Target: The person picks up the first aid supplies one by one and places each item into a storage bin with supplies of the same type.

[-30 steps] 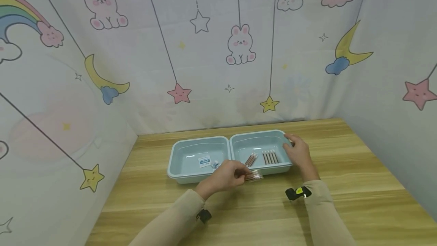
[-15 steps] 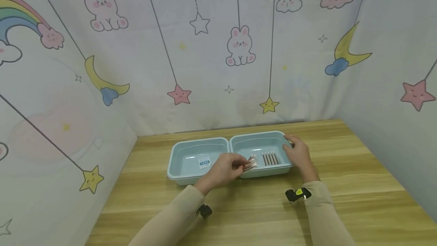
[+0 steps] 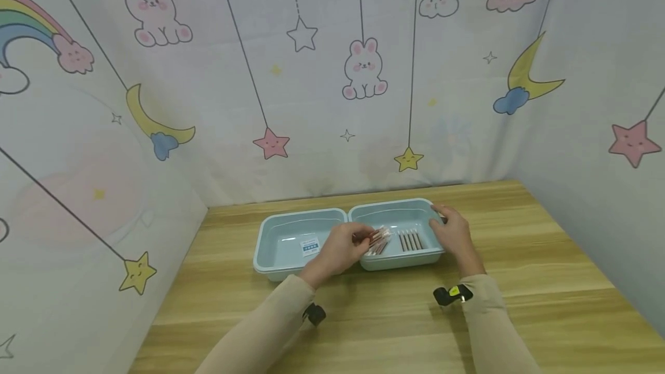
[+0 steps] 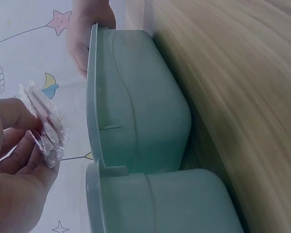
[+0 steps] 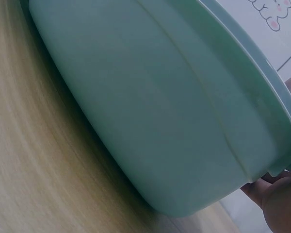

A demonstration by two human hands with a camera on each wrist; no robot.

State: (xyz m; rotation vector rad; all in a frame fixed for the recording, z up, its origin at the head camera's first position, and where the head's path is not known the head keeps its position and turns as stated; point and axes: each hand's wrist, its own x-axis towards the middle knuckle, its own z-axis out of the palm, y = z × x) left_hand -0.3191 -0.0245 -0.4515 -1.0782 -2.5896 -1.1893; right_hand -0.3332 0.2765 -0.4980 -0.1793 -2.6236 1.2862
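Note:
My left hand [image 3: 337, 251] pinches a clear-wrapped bundle of brown-stick cotton swabs [image 4: 48, 127] between thumb and fingers. In the head view the bundle is over the front left of the right-hand pale blue plastic bin [image 3: 402, 261]. Inside that bin, a row of white-tipped cotton swabs [image 3: 411, 241] lies along the front, and more swabs lie partly hidden under the held bundle. At the bin's right end, my right hand [image 3: 456, 238] grips the rim, thumb and fingers about its edge.
A matching left-hand bin [image 3: 275, 273] stands against the first and holds a small white and blue packet [image 3: 310, 246]; my left hand hides part of it. Both bins stand on a wood-grain table [image 3: 395, 328]. Behind is a printed curtain [image 3: 322, 160] with stars and rabbits.
My left hand has lifted forward with the wrapped swabs, from in front of the bins' front edge to over the right-hand bin. The right hand has stayed on the rim.

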